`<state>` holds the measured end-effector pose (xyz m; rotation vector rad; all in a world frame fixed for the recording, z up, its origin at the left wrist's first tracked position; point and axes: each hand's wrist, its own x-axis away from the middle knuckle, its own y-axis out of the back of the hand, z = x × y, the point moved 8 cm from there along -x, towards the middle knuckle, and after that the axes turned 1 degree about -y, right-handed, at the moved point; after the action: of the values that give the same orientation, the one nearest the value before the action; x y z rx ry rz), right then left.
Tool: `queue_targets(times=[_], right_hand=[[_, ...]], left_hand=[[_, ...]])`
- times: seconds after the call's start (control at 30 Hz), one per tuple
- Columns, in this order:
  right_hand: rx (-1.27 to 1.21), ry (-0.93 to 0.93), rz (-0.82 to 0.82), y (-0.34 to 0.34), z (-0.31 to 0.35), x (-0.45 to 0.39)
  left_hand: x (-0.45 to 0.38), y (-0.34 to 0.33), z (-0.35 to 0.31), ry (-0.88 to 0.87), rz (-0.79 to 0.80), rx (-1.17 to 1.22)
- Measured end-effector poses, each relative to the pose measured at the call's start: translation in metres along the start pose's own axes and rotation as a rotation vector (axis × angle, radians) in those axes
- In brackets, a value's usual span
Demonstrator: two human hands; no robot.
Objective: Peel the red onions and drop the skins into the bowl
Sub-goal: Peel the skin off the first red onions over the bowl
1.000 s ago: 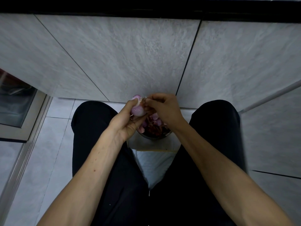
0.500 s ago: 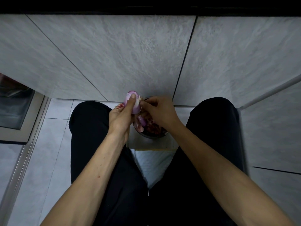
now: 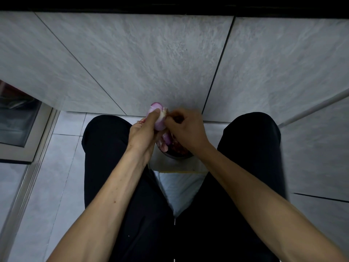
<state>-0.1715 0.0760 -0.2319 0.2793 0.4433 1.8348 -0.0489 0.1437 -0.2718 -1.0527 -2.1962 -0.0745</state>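
Observation:
A pale purple, partly peeled red onion (image 3: 158,118) is gripped by my left hand (image 3: 143,133), thumb across its top. My right hand (image 3: 186,129) sits right beside it with curled fingertips pinching at the onion's skin on its right side. Directly below both hands stands a dark bowl (image 3: 178,156) holding reddish skins and a few purple onions (image 3: 167,138); my hands hide most of it. The bowl rests on a white sheet (image 3: 175,165) on the floor between my knees.
I sit low with black-trousered legs (image 3: 105,148) spread either side of the bowl. A grey stone-look wall (image 3: 151,63) rises just beyond it. A metal-framed glass door (image 3: 18,125) stands at the left, over pale floor tiles (image 3: 62,167).
My left hand turned the onion and lifted it slightly, so its rounded end now points up and away. My right hand stayed at its side, working the skin.

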Motion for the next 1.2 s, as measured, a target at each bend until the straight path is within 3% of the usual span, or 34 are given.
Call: queue_targets(times=[0.17,0.27,0.4,0.5,0.57,0.63,0.73,0.97,1.1,1.2], right_hand=[[-0.362,-0.151,0.098,0.001,0.001,0.001],[-0.558,-0.321,0.169,-0.002,-0.006,0.002],[-0.804,-0.523,0.208,-0.012,-0.011,0.005],[-0.851,-0.623,0.216,-0.011,-0.015,0.006],[-0.774,-0.648,0.227,-0.006,-0.019,0.007],[-0.588,-0.633,0.218,0.001,-0.025,0.007],[-0.239,-0.491,0.202,0.01,-0.029,0.003],[0.498,0.179,0.113,0.0,0.011,0.002],[0.606,0.364,0.057,-0.009,0.021,0.008],[0.335,0.187,0.065,0.001,0.015,0.001]], left_hand=[[0.002,-0.004,-0.001,0.127,0.125,0.05],[0.003,-0.01,-0.004,0.104,0.176,0.059],[0.004,-0.016,-0.013,-0.023,0.181,0.031],[-0.001,-0.01,-0.03,-0.311,0.143,-0.25],[0.006,-0.013,-0.044,-0.523,0.117,-0.474],[0.014,-0.013,-0.048,-0.616,0.086,-0.57],[0.017,-0.013,-0.043,-0.6,0.101,-0.62],[-0.006,-0.002,-0.026,-0.359,-0.014,-0.66],[-0.01,0.005,-0.017,-0.245,-0.06,-0.484],[-0.009,0.006,-0.019,-0.257,-0.056,-0.464]])
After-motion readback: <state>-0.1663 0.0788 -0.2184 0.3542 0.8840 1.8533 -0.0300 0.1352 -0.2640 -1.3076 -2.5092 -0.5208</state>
